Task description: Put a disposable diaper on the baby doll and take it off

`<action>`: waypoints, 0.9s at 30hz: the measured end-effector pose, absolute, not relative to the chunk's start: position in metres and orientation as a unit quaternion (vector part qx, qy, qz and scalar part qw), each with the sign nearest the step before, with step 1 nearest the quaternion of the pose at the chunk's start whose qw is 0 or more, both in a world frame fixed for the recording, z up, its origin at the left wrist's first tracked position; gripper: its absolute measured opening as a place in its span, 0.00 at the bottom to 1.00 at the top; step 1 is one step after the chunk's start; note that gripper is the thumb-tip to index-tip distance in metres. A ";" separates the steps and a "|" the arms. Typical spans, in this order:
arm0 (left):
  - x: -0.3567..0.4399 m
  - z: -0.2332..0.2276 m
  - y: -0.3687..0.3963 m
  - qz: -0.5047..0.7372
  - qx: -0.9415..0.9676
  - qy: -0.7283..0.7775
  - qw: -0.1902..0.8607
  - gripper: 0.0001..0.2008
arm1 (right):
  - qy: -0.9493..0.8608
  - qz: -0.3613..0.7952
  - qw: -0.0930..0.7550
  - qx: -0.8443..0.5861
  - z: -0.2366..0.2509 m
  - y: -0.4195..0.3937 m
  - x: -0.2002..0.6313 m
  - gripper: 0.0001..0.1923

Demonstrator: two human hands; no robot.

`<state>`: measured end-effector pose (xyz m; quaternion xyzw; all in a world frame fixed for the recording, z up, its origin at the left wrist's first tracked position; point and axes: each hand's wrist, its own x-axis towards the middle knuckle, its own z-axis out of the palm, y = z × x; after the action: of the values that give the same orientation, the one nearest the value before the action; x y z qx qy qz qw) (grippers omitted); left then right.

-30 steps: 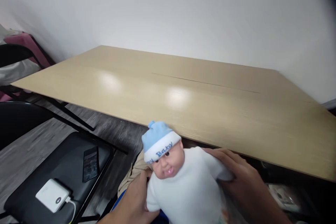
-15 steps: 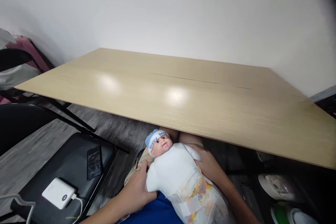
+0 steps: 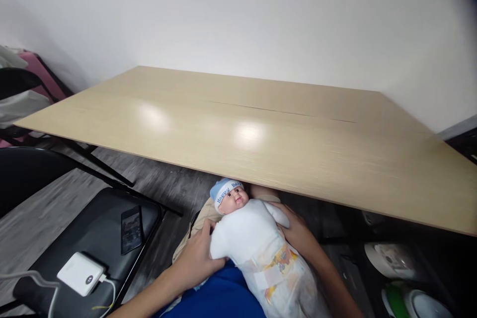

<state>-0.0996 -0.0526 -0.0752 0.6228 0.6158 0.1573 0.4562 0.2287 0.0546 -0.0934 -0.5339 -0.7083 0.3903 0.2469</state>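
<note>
A baby doll (image 3: 248, 238) lies face up across my lap, just below the near edge of the wooden table. It has a white cloth body, a blue and white cap with lettering, and a printed diaper (image 3: 279, 273) around its lower part. My left hand (image 3: 201, 251) grips the doll's arm and side on the left. On the other side, my right hand (image 3: 296, 231) is wrapped around the doll's body below its other arm, with the fingertips partly hidden. The top of the cap sits close to the table edge.
The wooden table (image 3: 186, 124) spans the view, against a white wall (image 3: 261, 20). At left, a black folding chair (image 3: 89, 228) bears a phone (image 3: 131, 230) and a white power bank (image 3: 81, 274) with a cable. Under the table at right are white and green items (image 3: 395, 300).
The doll and both hands have shifted slightly up and right in view, bringing the cap nearer the table edge. My hold on the doll looks the same.
</note>
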 end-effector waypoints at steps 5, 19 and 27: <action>-0.104 -0.082 -0.053 0.167 0.614 0.614 0.466 0.28 | -0.705 0.399 0.259 -0.526 -0.088 0.052 0.231 0.24; -0.102 -0.060 -0.054 0.236 0.866 0.367 0.244 0.27 | -0.714 0.391 0.159 -0.559 -0.030 -0.008 0.241 0.21; -0.039 -0.048 -0.007 0.218 0.909 0.257 0.245 0.24 | -0.743 0.339 0.188 -0.546 -0.045 -0.002 0.242 0.19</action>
<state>-0.0386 -0.0068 -0.0477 0.9090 0.2572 0.2179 0.2453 0.2421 -0.0023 -0.0452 -0.5459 -0.7427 0.3392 0.1879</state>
